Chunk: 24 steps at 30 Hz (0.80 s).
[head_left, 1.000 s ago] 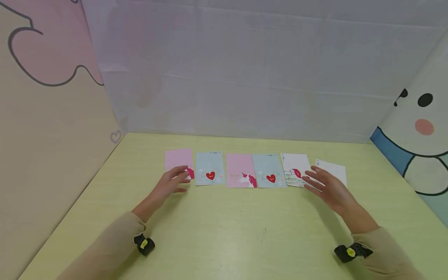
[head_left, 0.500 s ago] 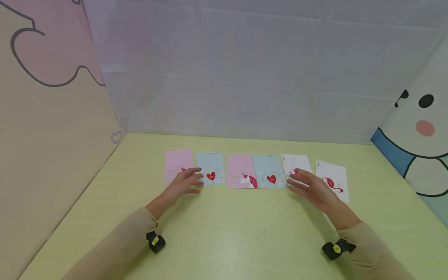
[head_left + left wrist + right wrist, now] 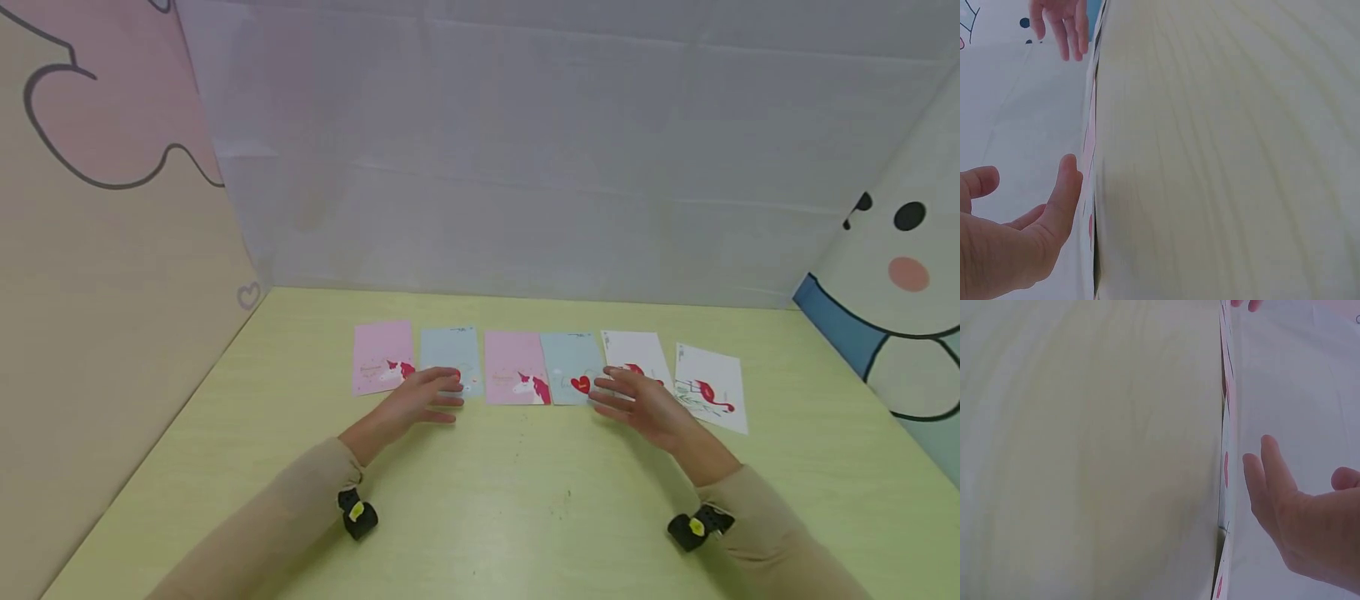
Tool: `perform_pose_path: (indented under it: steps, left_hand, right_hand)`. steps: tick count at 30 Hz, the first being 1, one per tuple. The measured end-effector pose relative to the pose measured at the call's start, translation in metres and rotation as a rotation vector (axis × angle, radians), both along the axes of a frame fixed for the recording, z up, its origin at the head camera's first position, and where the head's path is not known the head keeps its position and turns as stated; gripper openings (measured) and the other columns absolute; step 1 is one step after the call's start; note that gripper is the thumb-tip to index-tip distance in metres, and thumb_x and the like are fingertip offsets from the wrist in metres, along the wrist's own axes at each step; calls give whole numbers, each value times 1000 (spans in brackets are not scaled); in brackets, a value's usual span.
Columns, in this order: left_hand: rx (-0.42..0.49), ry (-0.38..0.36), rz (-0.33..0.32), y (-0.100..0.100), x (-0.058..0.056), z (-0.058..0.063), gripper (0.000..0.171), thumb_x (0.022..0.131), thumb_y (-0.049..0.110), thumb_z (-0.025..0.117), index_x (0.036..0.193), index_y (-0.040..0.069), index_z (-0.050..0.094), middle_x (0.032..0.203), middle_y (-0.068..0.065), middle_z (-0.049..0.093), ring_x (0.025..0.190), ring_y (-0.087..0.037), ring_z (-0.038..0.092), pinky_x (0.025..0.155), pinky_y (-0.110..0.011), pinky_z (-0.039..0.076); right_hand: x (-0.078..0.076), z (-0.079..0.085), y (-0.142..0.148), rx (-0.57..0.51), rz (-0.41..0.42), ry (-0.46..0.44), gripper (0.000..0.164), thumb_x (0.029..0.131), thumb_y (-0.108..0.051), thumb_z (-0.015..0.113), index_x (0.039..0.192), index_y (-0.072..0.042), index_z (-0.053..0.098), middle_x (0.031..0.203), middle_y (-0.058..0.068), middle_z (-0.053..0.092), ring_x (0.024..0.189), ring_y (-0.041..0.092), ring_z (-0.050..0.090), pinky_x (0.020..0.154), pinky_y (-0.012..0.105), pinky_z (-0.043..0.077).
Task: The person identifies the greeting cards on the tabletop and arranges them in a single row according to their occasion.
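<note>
My left hand (image 3: 414,406) hovers with loosely spread fingers over the near edge of a light blue heart card (image 3: 442,346), partly covering its red heart. On its left lies a pink unicorn card (image 3: 381,350). My right hand (image 3: 647,410) is held above the table near the right-hand blue heart card (image 3: 566,354) and a white flamingo card (image 3: 633,348), hiding parts of both. Both hands hold nothing; in the wrist views, gaps show between their fingers and the cards. A second pink unicorn card (image 3: 513,354) lies midway, and another white flamingo card (image 3: 708,387) lies tilted at the far right.
The cards lie in one row on a pale yellow wooden table (image 3: 495,500). A whitish sheet (image 3: 525,167) rises behind it. Printed panels stand on the left (image 3: 112,292) and right (image 3: 907,250). Each sleeve cuff carries a small black camera.
Both hands have moved inward: the left one rightward from the pink unicorn card, the right one leftward off the white cards, uncovering the far-right flamingo. The cards have stayed in place.
</note>
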<state>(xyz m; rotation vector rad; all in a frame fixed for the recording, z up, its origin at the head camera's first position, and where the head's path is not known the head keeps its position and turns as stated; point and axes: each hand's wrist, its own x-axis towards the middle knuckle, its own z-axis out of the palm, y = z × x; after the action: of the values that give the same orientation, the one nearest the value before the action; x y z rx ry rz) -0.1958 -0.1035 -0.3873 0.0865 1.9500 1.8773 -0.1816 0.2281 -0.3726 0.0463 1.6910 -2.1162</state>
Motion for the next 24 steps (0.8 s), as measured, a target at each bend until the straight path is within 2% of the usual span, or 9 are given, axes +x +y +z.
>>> perform_pose_path:
  steps: [7, 14, 24]
  left_hand:
    - [6, -9, -11, 9, -2, -1, 46, 92, 18, 48, 130, -5, 36, 123, -24, 44, 106, -34, 49, 77, -37, 48]
    - [20, -24, 8, 17, -4, 1, 45, 92, 17, 47, 128, -7, 36, 126, -24, 41, 110, -35, 46, 78, -37, 47]
    - [-1, -40, 7, 25, -5, 1, 44, 92, 20, 48, 127, -5, 39, 126, -21, 42, 108, -33, 48, 80, -37, 46]
  right_hand:
    - [-3, -1, -12, 11, 21, -27, 55, 97, -21, 32, 138, 5, 5, 139, 27, 15, 122, 39, 27, 92, 39, 36]
    - [-7, -3, -23, 27, 17, -33, 52, 97, -17, 32, 136, 7, 9, 137, 28, 18, 120, 39, 31, 90, 40, 38]
    - [-10, -6, -36, 36, 60, -32, 50, 97, -17, 30, 136, 7, 11, 137, 28, 20, 119, 39, 33, 90, 39, 38]
